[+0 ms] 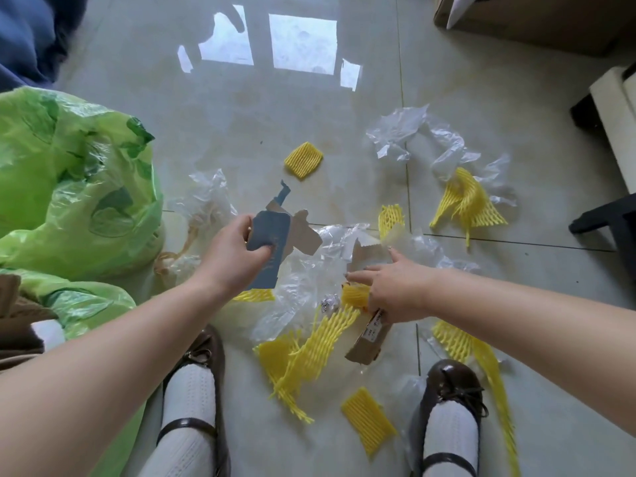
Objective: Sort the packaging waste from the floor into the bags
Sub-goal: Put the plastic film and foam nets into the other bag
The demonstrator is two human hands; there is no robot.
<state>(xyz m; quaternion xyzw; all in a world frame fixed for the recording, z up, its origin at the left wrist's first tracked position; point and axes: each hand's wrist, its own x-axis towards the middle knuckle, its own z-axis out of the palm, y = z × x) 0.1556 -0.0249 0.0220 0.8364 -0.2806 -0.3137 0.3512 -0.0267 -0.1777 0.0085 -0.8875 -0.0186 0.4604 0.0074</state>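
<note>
I can make out no readable text from here. The white label (376,324) on the brown cardboard strip (368,344) carries print too small and blurred.

We see a glossy, mirror-smooth tiled floor (309,108) strewn with crinkled clear plastic film (409,132) and matt yellow foam netting (303,160). The blue-faced cardboard piece (268,242) looks matt, raw brown on its back. At left, thin green plastic bags (69,187) shine; the brown shoes (451,383) look like polished leather.
</note>
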